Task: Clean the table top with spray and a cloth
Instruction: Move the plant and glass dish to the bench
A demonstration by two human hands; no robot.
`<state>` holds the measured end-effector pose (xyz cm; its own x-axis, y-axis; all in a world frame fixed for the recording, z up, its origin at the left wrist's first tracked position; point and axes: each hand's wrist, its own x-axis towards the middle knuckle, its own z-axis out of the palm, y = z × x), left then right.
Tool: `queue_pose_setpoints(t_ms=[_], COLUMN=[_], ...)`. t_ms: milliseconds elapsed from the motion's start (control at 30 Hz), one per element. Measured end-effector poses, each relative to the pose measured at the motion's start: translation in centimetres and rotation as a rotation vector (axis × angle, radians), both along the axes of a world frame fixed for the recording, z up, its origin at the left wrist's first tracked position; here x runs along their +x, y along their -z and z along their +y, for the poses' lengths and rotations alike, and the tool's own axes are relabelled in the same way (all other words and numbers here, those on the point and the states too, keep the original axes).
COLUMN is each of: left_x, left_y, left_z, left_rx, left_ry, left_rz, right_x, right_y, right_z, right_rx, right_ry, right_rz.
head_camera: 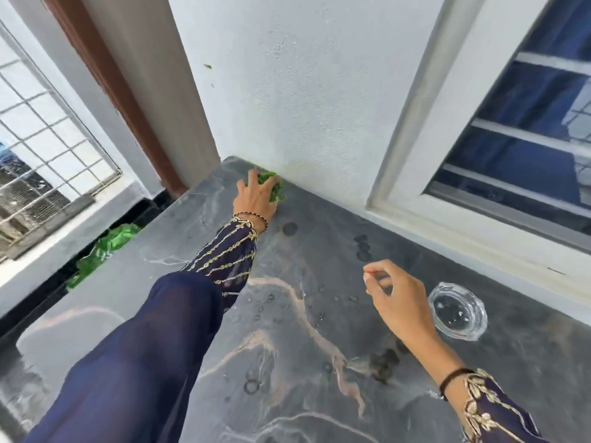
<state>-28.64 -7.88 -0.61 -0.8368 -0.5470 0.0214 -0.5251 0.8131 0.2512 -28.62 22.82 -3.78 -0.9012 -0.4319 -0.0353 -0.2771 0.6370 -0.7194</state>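
While left hand (255,199) holds cloth (272,184) against wall (303,107), glass dish (458,311) apart

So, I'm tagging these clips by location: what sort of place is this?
Probably a house balcony or porch: a stone table top against a painted wall, a barred window, and a metal grille letting in daylight.

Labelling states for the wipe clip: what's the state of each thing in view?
Dark veined stone table top: droplets, dark ring marks.
Scrunched green cloth: bunched at the far corner.
Left hand: grips the cloth.
Right hand: loosely curled, empty.
Clear glass dish: upright, on table.
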Motion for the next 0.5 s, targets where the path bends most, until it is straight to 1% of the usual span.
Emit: queue_pose_setpoints(t_ms=[133, 233, 333, 400, 500], left_x=[-0.3, 0.1, 0.5, 0.7, 1.0], left_y=[0.5, 0.6, 0.5, 0.2, -0.2], left_z=[-0.2, 0.8, 3.4, 5.5, 8.6], left_rx=[0.005, 0.034, 0.048, 0.079, 0.139], left_ry=[0.037, 0.061, 0.114, 0.168, 0.244], left_rz=[0.124, 0.22, 0.287, 0.311, 0.32], right_x=[-0.8, -1.5, -1.9, -2.0, -2.0], right_y=[0.8, 1.3, 1.7, 1.8, 2.1], right_z=[3.0, 5.4, 8.3, 10.3, 12.6], right_rx=[0.064, 0.167, 0.326, 0.404, 0.45], right_ry=[0.152, 0.302, 0.501, 0.613, 0.709], right_rz=[0.008, 0.042, 0.068, 0.025, -0.122])
